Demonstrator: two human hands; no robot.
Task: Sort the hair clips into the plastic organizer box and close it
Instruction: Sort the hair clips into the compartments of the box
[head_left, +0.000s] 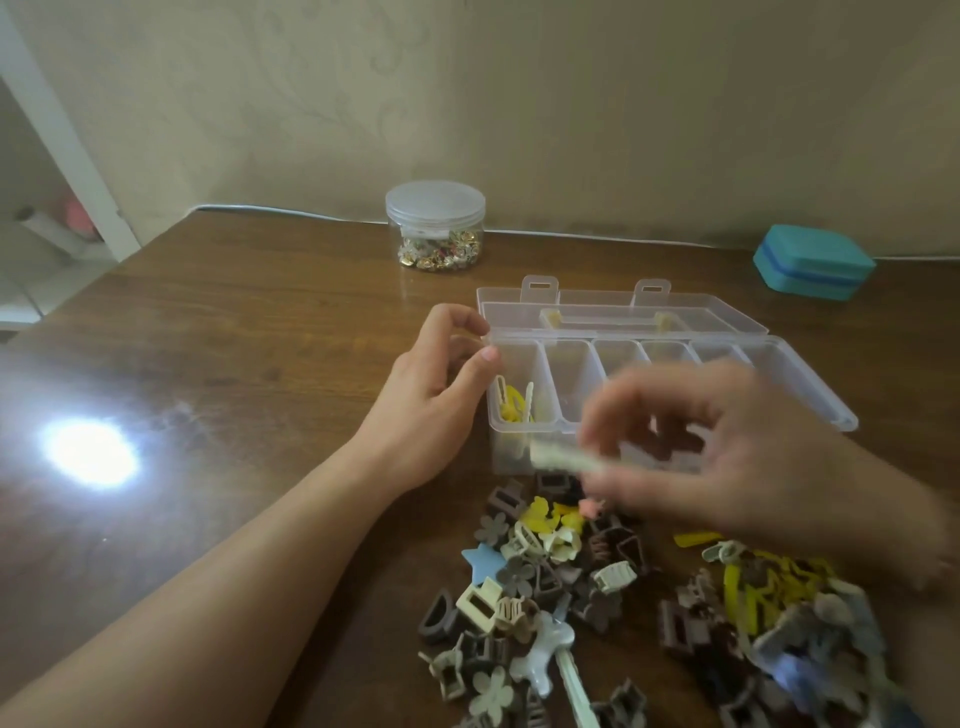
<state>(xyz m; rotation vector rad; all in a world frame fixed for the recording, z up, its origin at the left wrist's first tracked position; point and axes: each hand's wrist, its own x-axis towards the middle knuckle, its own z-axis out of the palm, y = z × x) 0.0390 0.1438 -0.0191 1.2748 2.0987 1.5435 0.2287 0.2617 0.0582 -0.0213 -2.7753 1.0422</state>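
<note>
Organizer box (675, 358) steadied by left hand (436, 384); right hand (727, 447) pinches pale clip (563, 460).

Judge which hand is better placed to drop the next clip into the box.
Right hand: its fingers already pinch a pale clip over the box. Left hand only steadies the box's corner.

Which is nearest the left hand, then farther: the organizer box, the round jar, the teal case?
From the left hand, in the head view:
1. Organizer box, touching the fingertips at its left end.
2. Round jar, behind, near the wall.
3. Teal case, far right, by the wall.
</note>
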